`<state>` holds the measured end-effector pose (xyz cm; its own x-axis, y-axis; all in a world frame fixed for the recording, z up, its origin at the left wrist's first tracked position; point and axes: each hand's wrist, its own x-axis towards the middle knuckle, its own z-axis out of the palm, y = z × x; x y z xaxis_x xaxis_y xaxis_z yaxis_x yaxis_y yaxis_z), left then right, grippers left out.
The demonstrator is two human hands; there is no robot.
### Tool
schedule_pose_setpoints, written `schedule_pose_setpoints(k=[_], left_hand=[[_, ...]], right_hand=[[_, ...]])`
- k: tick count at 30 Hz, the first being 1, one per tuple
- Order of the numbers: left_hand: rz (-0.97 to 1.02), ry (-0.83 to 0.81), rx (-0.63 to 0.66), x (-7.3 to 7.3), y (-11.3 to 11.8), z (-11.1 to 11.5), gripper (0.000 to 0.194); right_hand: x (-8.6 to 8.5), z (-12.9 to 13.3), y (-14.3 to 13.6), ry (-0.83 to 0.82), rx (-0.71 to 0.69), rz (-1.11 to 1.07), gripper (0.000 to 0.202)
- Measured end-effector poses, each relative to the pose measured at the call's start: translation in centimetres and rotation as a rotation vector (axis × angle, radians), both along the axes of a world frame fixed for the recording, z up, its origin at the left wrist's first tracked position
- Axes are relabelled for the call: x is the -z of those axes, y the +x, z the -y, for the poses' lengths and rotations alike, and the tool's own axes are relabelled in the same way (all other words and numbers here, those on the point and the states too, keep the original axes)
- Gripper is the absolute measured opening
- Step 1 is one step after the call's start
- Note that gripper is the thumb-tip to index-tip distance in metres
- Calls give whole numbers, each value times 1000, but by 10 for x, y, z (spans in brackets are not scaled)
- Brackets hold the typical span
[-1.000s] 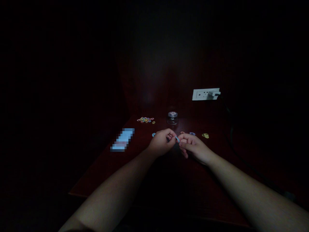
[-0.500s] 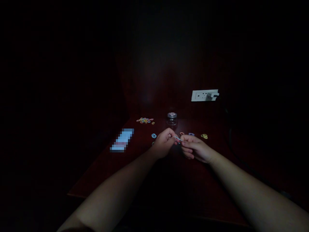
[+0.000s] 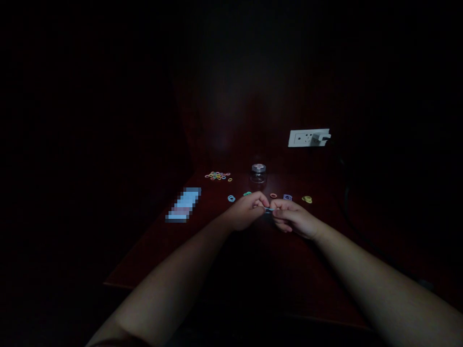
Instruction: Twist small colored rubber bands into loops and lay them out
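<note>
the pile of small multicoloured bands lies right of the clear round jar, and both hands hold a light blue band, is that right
Not quite: in the head view, the pile of small multicoloured bands lies left of the clear round jar. The rest stands.

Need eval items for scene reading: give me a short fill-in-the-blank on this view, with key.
The left hand and right hand hold a small ____ band.
In view, the mixed-colour pile of bands lies to the ____ of the lidded jar.
The rightmost group of bands is ____.

Key: blue; left; yellow
</note>
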<state>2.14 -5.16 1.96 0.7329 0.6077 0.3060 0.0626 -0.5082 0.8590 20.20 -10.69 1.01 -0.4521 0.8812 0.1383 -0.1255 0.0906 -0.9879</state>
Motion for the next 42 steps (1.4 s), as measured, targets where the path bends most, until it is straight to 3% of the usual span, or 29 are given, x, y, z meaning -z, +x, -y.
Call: schedule_pose_setpoints(k=[7, 13, 16, 21, 29, 36, 42], left_hand=[[-133, 116, -24, -5, -2, 0, 7], [1, 318, 65, -7, -4, -2, 22], [-13, 387, 18, -6, -5, -3, 15], [-92, 281, -46, -3, -4, 0, 14], [13, 220, -146, -1, -1, 1, 13], [43, 185, -173, 1, -2, 1, 21], [28, 205, -165, -1, -2, 0, 19]], right_hand=[[3, -3, 4, 16, 9, 20, 26], [-2, -1, 5, 24, 20, 27, 27], [-3, -1, 4, 49, 45, 25, 26], [-1, -4, 4, 72, 108, 25, 24], [-1, -4, 2, 141, 194, 97, 22], [-3, -5, 3, 192, 264, 83, 25], [-2, -5, 2, 179, 250, 203, 28]])
